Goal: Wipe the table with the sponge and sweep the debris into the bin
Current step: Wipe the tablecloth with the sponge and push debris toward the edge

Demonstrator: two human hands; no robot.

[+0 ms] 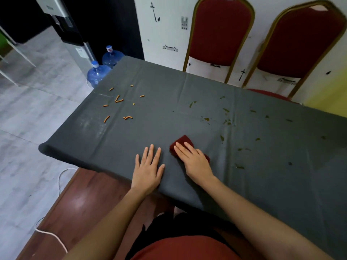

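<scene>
Surface [169,87]: long, covered in dark grey cloth with fold creases, seen from its near long edge.

Left hand [148,170]: flat on the cloth near the front edge, palm down. Fingers [151,152] straight and slightly spread, holding nothing.

Right hand [195,162]: just beside the left hand, on its right. It rests palm down on top of the sponge [183,141]. Its fingers lie straight and close together across the sponge, not curled round it. Thumb position: cannot tell.

Sponge: dark red, flat on the cloth near the front edge, about mid-length of the surface. Its far corner and left edge show past the fingertips; the rest is under the hand.

Debris, group 1: short orange sticks [118,99] scattered over the far left part of the surface, well apart from both hands. Some curved, some straight.

Debris, group 2: green flecks and smears [226,121] spread over the right half, from the far edge towards the front. The nearest lie to the right of the sponge, not touching it.

Surroundings: two red padded chairs with gold frames, one [221,32] and another [304,42], stand against the white wall behind the far edge. Two blue water bottles [97,74] stand on the floor at the far left corner, beside a water dispenser [65,25]. A white cable [62,177] trails over the floor on the left.
</scene>
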